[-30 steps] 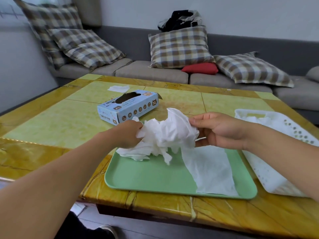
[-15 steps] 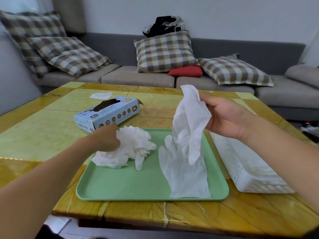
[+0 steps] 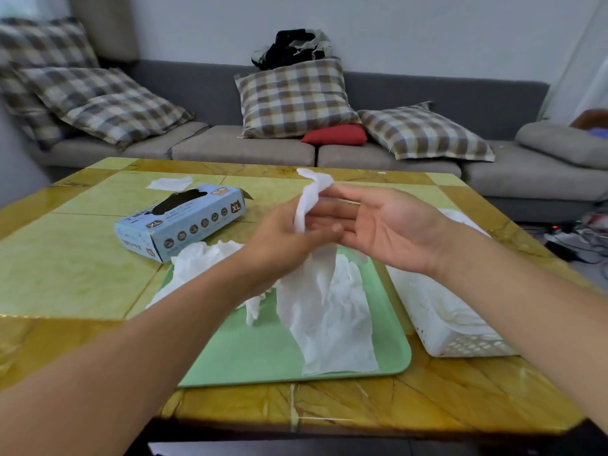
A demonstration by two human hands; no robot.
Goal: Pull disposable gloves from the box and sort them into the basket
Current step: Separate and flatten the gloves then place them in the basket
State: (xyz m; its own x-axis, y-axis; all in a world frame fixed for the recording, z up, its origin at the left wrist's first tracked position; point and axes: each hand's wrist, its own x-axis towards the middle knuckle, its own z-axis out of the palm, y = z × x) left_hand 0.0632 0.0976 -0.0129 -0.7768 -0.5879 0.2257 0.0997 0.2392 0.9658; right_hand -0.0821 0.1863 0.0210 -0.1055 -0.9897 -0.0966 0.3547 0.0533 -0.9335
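Over the green tray (image 3: pixel 250 353) near the tabletop's front edge, the left hand (image 3: pixel 279 245) pinches a limp white glove (image 3: pixel 324 301) while the right hand (image 3: pixel 378 232), fingers straight, touches it, so the flimsy film may slip or snag before reaching the white basket (image 3: pixel 460 340) at the right edge, the glove box (image 3: pixel 184 222) lying toward the back left of the glossy yellow tabletop (image 3: pixel 72 258) before a grey sofa (image 3: pixel 427 93).

Beyond your yellow-green marble-patterned table (image 3: pixel 82 258) runs a long grey sofa (image 3: pixel 378 159) against a plain pale wall (image 3: pixel 427 34). On the sofa lie checked cushions (image 3: pixel 296 97), a red cushion (image 3: pixel 335 134) low beside the middle one, and a dark bundle of cloth (image 3: pixel 292 47) on the backrest above it.
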